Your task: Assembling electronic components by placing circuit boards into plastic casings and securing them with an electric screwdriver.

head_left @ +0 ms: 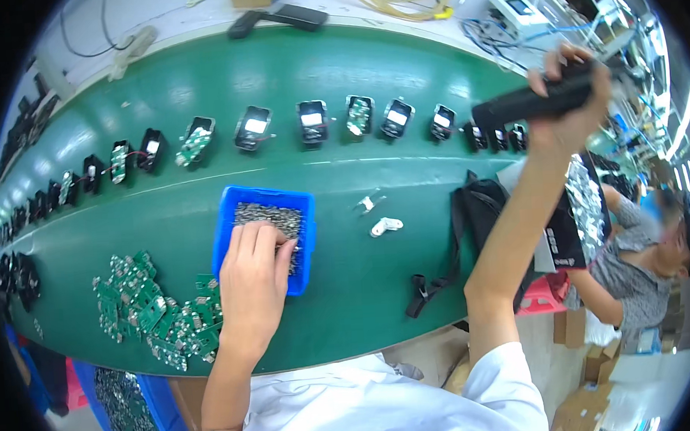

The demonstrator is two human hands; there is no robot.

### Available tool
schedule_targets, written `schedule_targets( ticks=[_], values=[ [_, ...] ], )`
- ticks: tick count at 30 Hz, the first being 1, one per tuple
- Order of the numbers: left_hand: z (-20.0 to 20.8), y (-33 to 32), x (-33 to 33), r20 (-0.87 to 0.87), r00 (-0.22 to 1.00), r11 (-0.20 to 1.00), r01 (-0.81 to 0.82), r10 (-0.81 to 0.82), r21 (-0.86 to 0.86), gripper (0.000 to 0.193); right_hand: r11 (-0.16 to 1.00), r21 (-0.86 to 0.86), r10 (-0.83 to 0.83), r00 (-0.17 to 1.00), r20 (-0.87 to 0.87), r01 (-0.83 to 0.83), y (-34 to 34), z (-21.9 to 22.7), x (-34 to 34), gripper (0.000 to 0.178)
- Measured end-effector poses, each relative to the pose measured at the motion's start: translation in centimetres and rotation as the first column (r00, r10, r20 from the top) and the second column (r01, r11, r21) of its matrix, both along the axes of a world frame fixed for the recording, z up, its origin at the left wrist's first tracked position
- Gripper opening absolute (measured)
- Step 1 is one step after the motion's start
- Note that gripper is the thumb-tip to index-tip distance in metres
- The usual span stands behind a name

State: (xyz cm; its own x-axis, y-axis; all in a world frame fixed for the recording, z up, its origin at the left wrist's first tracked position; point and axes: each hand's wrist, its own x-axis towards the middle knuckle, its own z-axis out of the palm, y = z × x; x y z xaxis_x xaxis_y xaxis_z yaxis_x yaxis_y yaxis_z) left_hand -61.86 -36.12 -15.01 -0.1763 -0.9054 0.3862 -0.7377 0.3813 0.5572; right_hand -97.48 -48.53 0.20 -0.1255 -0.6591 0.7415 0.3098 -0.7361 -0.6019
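Observation:
My left hand (249, 287) reaches into a blue plastic bin (310, 241) filled with small grey metal parts (271, 214), which look like screws or pins. Its thumb and fingertips are pinched together over the pile, and what is between them is too small to make out. Raised high at the right, my right hand (581, 109) wraps around a long, thick black tool (530, 104) whose exact kind I cannot tell. Left of the bin lies a loose heap of green circuit boards (151, 304).
A long row of black device housings (313, 123), some with circuit boards, curves across the green table (365, 292). Right of the bin lies a small white part (386, 226). A black strapped bag (474, 216) rests near the right edge. Another person (636, 270) sits at the right.

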Motion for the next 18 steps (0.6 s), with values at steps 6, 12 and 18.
schedule_targets(
  ticks=[6, 12, 18],
  values=[
    [-1.1, -0.4, 0.6, -0.194, 0.981, 0.998, -0.035, 0.023, -0.056, 0.018, 0.909, 0.043, 0.397, 0.826, -0.4, -0.415, 7.9, 3.4, 3.1, 0.046],
    [-0.6, 0.4, 0.7, -0.542, 0.829, 0.981, 0.192, -0.142, 0.036, 0.018, 0.886, -0.052, 0.455, 0.887, -0.081, -0.46, 12.4, 1.6, 6.0, 0.034],
    [2.3, 4.1, -2.5, -0.966, 0.199, 0.795, 0.606, -0.165, -0.011, 0.026, 0.532, -0.302, 0.847, 0.497, 0.19, -0.791, 11.1, 1.2, 6.7, 0.027]
  ],
)
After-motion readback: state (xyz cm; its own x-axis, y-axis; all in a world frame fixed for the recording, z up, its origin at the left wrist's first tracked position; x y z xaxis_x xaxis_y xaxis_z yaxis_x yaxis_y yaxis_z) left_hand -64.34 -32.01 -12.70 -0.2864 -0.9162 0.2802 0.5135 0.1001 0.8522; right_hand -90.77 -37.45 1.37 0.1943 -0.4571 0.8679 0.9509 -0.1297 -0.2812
